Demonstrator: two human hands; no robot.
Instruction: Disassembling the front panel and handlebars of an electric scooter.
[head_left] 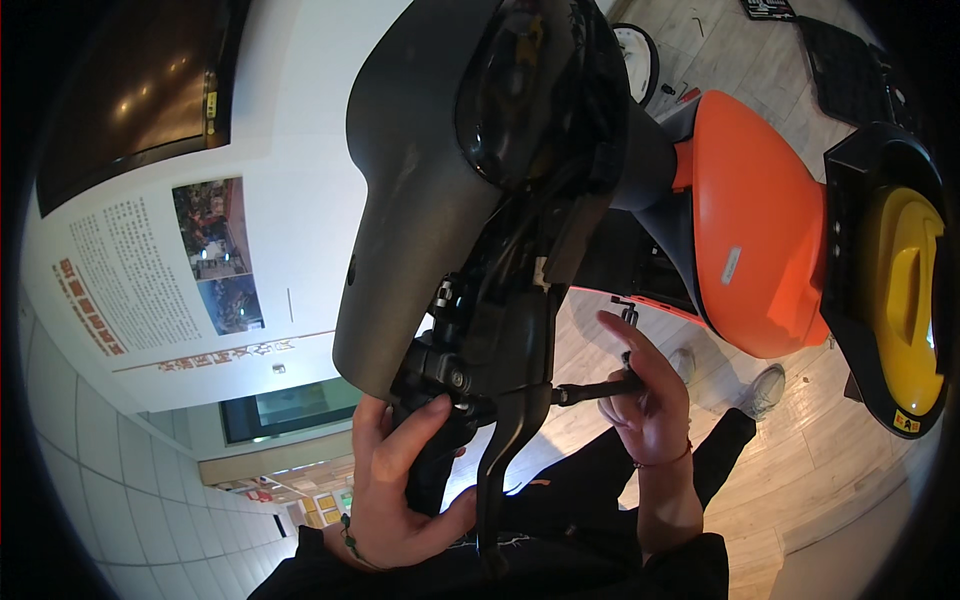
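A scooter fills the upper middle, with a dark grey handlebar cover [420, 170] and an orange seat [755, 230]. My left hand [400, 480] wraps around the black handlebar grip [432, 465] under the cover, thumb by the bolt of the brake mount [452, 375]. A black brake lever [500, 450] hangs down just right of that hand. My right hand [650, 395] holds a slim black tool [595, 390] that points left into the lever mount.
A black and yellow rear box [900, 280] sits at the right behind the seat. A white wall with a poster [160, 270] is on the left. Wood floor [800, 470] lies below, with my shoes [765, 390] and black trousers on it.
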